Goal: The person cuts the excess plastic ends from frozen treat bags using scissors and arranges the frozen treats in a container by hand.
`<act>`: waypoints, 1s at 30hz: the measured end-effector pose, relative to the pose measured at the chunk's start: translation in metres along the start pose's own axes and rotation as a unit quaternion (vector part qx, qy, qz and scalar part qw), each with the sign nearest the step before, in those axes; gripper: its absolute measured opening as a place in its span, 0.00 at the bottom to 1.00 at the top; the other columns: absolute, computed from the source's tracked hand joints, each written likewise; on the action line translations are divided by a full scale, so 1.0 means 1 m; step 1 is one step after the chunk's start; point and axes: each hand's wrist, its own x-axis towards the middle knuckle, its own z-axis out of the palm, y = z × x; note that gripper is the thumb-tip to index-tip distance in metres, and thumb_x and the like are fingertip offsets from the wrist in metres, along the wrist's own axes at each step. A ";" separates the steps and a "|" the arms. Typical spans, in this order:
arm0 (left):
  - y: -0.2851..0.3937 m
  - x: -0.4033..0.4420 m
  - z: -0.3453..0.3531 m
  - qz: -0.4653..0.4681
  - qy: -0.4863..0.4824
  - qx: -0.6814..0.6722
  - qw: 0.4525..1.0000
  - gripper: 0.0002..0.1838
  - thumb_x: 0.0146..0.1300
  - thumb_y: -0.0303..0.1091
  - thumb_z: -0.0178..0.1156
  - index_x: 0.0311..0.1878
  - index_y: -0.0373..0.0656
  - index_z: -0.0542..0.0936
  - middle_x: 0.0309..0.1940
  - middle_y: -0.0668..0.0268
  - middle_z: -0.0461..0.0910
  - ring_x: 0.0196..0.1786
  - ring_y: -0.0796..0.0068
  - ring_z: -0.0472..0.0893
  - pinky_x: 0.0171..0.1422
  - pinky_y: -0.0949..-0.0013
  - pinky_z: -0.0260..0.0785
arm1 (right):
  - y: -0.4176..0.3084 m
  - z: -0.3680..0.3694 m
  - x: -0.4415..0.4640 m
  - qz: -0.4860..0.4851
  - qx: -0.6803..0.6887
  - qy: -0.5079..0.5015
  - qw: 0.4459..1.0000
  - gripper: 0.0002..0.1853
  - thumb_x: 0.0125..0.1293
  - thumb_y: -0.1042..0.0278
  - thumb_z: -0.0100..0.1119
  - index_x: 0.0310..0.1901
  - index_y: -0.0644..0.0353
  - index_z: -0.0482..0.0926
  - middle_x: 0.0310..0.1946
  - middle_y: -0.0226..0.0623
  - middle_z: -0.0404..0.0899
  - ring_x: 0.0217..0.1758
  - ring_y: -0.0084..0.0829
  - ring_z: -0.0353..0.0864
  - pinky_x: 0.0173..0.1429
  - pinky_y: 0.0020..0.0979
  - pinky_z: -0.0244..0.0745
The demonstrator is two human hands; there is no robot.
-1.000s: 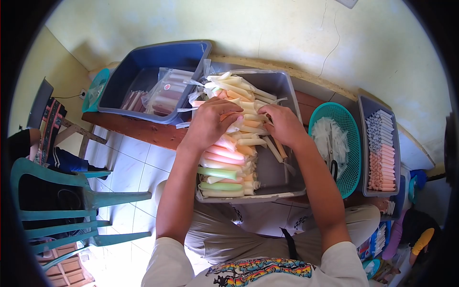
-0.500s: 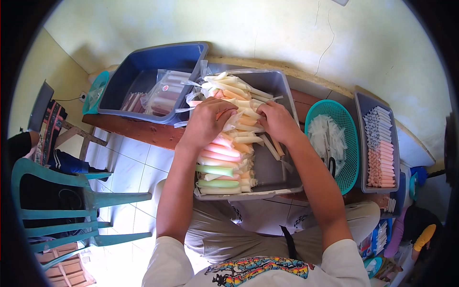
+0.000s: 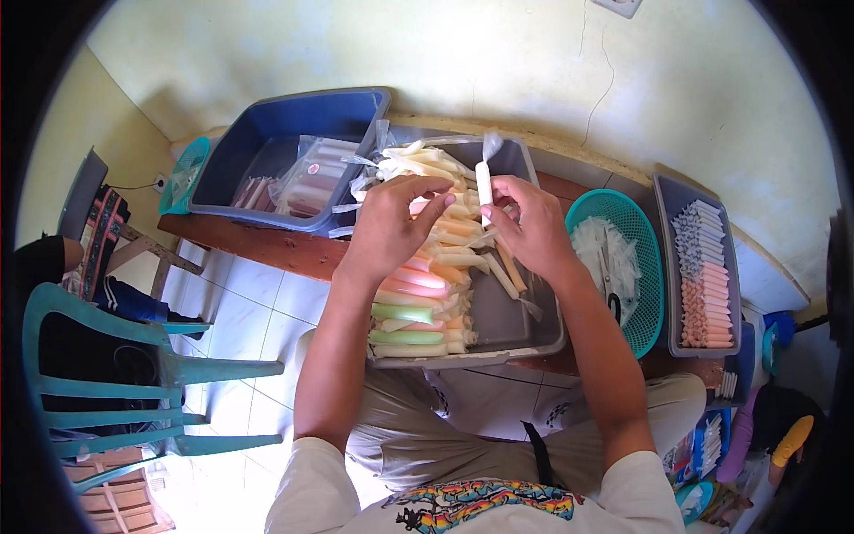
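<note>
A teal chair (image 3: 222,368) stands on tiles (image 3: 242,289); the wall (image 3: 534,62) is cracked.

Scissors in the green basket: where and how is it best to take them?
Probably by the black handles, from above, on the wearer's side: they lie nearer the wearer, and the blades point away toward the wall.

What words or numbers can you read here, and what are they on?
None can be read for sure.
Patterned shirt front: bright letter-like shapes, but no clear word.
Round label on the clear bag in the blue bin: too small.
Blue-and-red pack at lower right: too blurred.
White tube in the right hand: no writing visible.
</note>
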 end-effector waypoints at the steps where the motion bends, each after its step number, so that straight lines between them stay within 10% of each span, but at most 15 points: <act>1: 0.006 -0.001 0.001 0.013 -0.001 0.001 1.000 0.12 0.73 0.35 0.74 0.54 0.39 0.92 0.43 0.55 0.93 0.43 0.62 0.91 0.50 0.63 0.81 | -0.008 -0.004 -0.001 -0.004 0.018 0.001 1.000 0.14 0.71 0.73 0.74 0.54 0.66 0.82 0.43 0.48 0.90 0.44 0.43 0.93 0.47 0.40 0.87; 22: 0.093 -0.016 0.108 -0.032 -0.062 -0.233 0.970 0.13 0.75 0.24 0.71 0.60 0.36 0.88 0.46 0.59 0.94 0.49 0.72 0.93 0.56 0.66 0.86 | -0.017 -0.112 -0.080 0.005 0.011 -0.016 1.000 0.16 0.73 0.74 0.71 0.57 0.64 0.78 0.46 0.48 0.93 0.46 0.42 0.96 0.50 0.37 0.90; 30: 0.094 -0.004 0.157 0.006 -0.076 -0.186 0.980 0.14 0.72 0.25 0.73 0.58 0.37 0.89 0.43 0.59 0.93 0.44 0.72 0.93 0.52 0.67 0.85 | 0.041 -0.151 -0.142 0.208 -0.176 -0.046 0.961 0.26 0.68 0.66 0.76 0.65 0.67 0.81 0.49 0.56 0.90 0.51 0.53 0.93 0.59 0.47 0.87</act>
